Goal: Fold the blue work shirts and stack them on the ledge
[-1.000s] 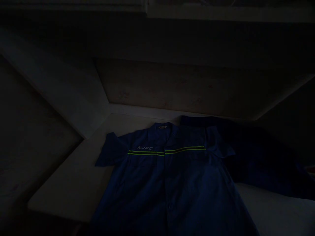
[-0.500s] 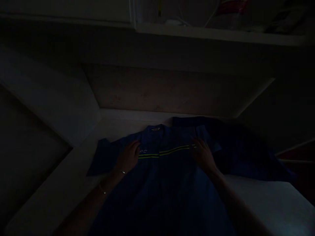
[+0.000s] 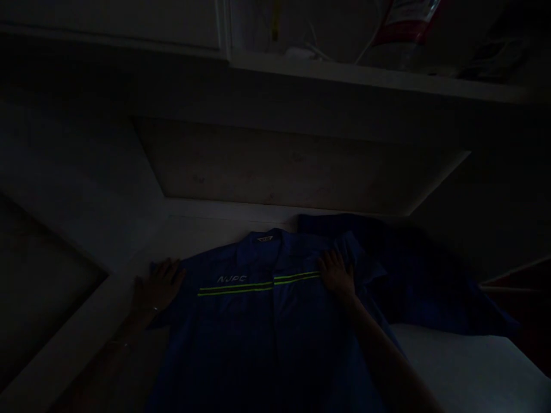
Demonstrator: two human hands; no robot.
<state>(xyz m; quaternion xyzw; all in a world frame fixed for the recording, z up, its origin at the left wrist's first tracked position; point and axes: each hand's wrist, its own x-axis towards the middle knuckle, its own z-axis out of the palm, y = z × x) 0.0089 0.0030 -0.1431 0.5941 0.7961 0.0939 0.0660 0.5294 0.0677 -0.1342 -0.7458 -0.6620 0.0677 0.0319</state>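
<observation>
I had the blue shirt (image 3: 241, 338) spread face up on the pale tabletop (image 3: 465, 364), its collar (image 3: 247, 249) toward the wall and its lower part running out of view toward me. The step in hand, as I judged it, was smoothing the shirt's upper part flat. My left hand (image 3: 157, 287) lay over the sleeve on the left, its fingers open and spread, gripping nothing that I could make out. My right hand (image 3: 339, 281) rested on the shirt's chest at the right end of the yellow-green stripes (image 3: 236, 288), the fingers open and slightly apart; in such dim light I couldn't tell how hard they pressed.

The sleeve on the right (image 3: 368, 267) looked rumpled and lay against a darker blue garment (image 3: 430, 287). To my mind the next move called for flat palms and light outward strokes, the right hand working toward that sleeve without dragging the darker garment along, and the left keeping its side from sliding. I also had to mind the overhanging shelf (image 3: 370, 76).
</observation>
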